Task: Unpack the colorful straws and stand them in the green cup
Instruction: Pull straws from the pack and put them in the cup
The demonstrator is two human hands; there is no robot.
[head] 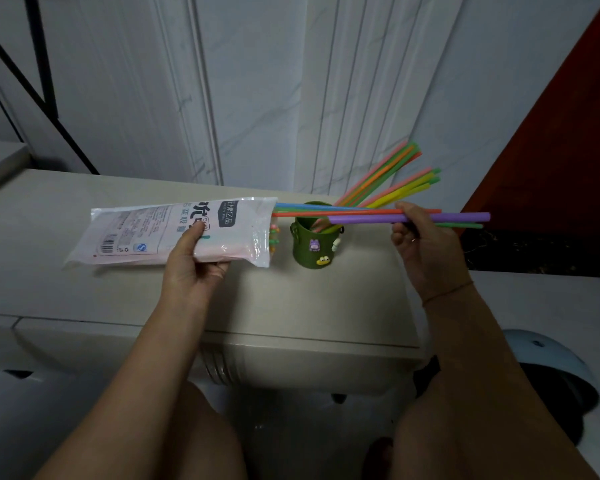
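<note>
Pale countertop (84, 209) runs under both hands. My left hand (196, 258) clamps the straw bag (174, 230), printed with Chinese characters and a barcode, mouth facing right. Between my hands stands the green cup (314, 245), some straws already leaning in it. My right hand (421, 237) pinches a horizontal bunch of straws (361, 213), tails still in the bag; it is the nearer hand to the cup.

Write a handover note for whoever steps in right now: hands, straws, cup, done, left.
Left hand: holds the straw bag level above the counter.
Right hand: pinches a few straws, partly drawn out of the bag's open end, passing over the green cup.
Done: a bunch of straws already leans in the cup.
Left: pull these free, stand them in the cup, empty the bag.
</note>
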